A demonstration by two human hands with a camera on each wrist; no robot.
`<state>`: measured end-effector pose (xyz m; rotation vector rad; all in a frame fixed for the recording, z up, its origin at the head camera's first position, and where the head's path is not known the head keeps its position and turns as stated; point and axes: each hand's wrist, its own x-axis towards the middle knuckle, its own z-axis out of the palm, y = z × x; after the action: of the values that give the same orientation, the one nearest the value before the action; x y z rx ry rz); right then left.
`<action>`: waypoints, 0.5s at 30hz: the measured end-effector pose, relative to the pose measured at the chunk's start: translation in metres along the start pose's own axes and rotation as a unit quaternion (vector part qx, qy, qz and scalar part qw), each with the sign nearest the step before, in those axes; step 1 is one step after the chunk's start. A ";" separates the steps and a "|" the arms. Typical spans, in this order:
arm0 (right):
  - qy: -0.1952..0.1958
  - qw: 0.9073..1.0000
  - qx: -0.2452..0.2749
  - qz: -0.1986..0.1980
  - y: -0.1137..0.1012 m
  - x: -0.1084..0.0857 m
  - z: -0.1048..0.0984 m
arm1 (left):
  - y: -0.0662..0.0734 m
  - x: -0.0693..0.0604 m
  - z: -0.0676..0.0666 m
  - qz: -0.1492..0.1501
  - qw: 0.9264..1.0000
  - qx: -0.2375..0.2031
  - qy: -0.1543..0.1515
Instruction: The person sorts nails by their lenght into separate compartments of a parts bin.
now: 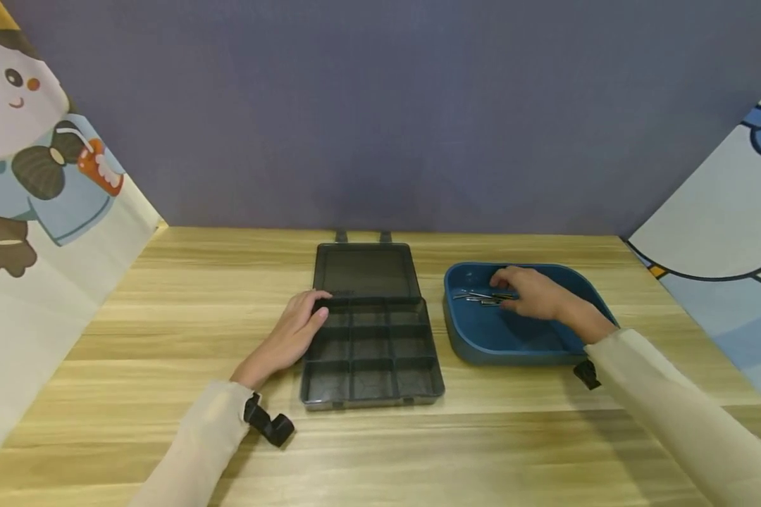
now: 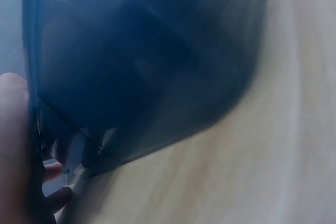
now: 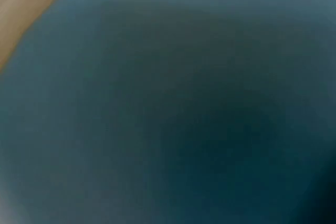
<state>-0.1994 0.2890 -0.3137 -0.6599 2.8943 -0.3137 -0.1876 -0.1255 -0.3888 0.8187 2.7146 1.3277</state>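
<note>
Lying near right grip [image 1: 535,292]: metal pieces [image 1: 480,298]

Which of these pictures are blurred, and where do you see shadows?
Head view: fairly sharp, soft shadows on the table beside the right sleeve and inside the blue bin under the right hand; left wrist view: blurred, its detail smeared; right wrist view: strongly out of focus, only hazy colour patches, darkest toward the lower right.

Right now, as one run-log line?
left grip: on left edge of divided box | right grip: in blue bin, beside metal pieces | lid: open | right wrist view: blurred
</note>
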 end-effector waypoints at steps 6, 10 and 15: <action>-0.011 1.000 -0.014 0.005 -0.002 0.007 0.006 | -0.004 0.001 0.004 0.037 0.999 0.012 0.022; -0.016 1.000 -0.024 0.001 -0.002 0.010 0.009 | -0.005 0.002 0.006 0.052 0.998 0.017 0.030; -0.009 0.999 -0.043 -0.014 -0.004 0.014 0.017 | -0.005 0.000 0.005 0.044 0.998 0.018 0.033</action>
<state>-0.2068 0.2767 -0.3305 -0.7141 2.8978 -0.1868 -0.1886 -0.1245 -0.3960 0.9228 2.7911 1.3493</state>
